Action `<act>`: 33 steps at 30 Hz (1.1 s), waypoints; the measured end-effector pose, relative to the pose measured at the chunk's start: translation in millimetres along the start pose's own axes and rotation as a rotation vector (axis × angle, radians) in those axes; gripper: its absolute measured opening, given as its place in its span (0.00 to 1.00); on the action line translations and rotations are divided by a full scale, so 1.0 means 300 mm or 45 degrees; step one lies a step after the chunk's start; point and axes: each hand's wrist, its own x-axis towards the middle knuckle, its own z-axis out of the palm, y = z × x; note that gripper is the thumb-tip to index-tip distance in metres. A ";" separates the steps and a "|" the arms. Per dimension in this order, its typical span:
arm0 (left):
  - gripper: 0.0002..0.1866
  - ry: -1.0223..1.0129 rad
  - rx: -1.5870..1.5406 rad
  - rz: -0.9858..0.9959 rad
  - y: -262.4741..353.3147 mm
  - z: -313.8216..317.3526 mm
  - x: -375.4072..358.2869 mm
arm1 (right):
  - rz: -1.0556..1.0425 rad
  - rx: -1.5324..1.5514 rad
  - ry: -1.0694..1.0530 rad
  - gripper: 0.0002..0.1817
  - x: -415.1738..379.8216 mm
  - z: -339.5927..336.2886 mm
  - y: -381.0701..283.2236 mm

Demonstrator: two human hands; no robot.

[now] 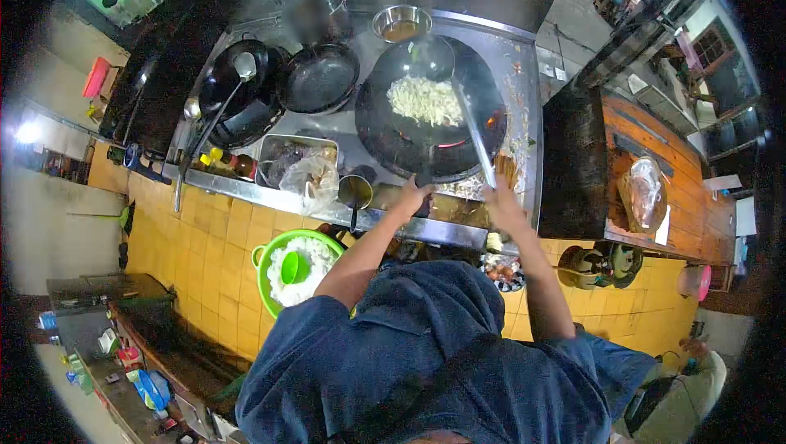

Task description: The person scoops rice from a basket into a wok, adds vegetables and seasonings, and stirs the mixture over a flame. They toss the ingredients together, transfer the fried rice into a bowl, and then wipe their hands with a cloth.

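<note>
A large black wok (pixel 381 129) sits on the steel stove, with a heap of pale, shredded-looking food (pixel 424 101) in its middle. My left hand (pixel 414 199) is closed around the wok's dark handle at the near rim. In my closed right hand (pixel 503 202) is the long metal handle of a wok ladle (pixel 476 133), which slants up across the right side of the wok. The ladle's round head lies over the far part of the wok, just beyond the food. Flame-orange spots show near the wok's right side.
Left of the wok are a black frying pan (pixel 320 78), another ladle (pixel 245 67) and a tray with a plastic bag (pixel 311 180). A metal bowl (pixel 402 24) stands behind. A green tub of rice (pixel 264 279) is below left; a wooden table (pixel 692 174) stands right.
</note>
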 end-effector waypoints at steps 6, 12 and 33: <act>0.15 -0.170 -0.159 0.011 -0.059 -0.022 0.068 | 0.031 -0.173 -0.059 0.21 0.200 0.098 -0.005; 0.10 -0.117 -0.235 -0.079 -0.097 -0.026 0.077 | 0.284 -0.038 -0.151 0.21 0.175 -0.033 -0.064; 0.15 -0.308 -0.487 -0.087 -0.195 -0.053 0.181 | -0.123 -0.505 0.086 0.19 0.248 -0.043 -0.076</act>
